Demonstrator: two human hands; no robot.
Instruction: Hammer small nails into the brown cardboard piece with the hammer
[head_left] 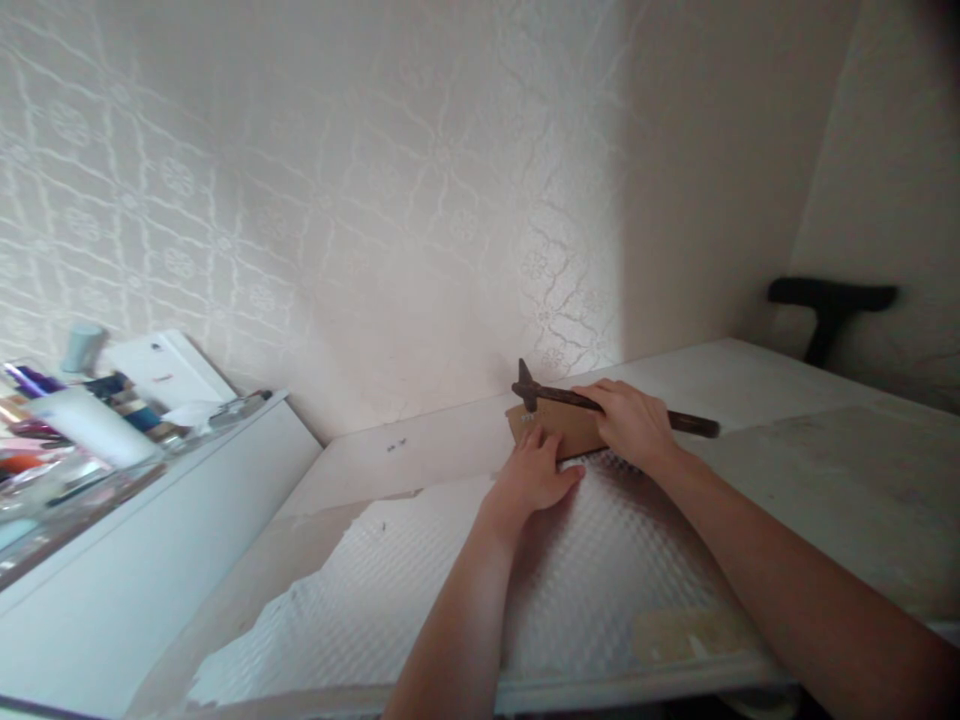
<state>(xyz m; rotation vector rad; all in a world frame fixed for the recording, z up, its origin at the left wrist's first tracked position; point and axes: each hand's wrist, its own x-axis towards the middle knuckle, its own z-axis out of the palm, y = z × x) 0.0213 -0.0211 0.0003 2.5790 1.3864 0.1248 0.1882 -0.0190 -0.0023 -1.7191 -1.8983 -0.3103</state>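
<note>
My right hand (634, 422) is closed around the dark handle of a hammer (551, 395), whose head rests over the left end of a small brown wooden block (570, 432). My left hand (534, 470) lies against the near side of that block with its fingers bent at the block's edge. The block sits at the far end of a white bubble-textured sheet (420, 590) on the table, close to the wall.
A pale worn table (787, 400) runs along a patterned wall. At left, a white shelf (150, 520) carries a clutter of bottles and tubes (82, 420). A dark chair armrest (829, 300) shows at the right.
</note>
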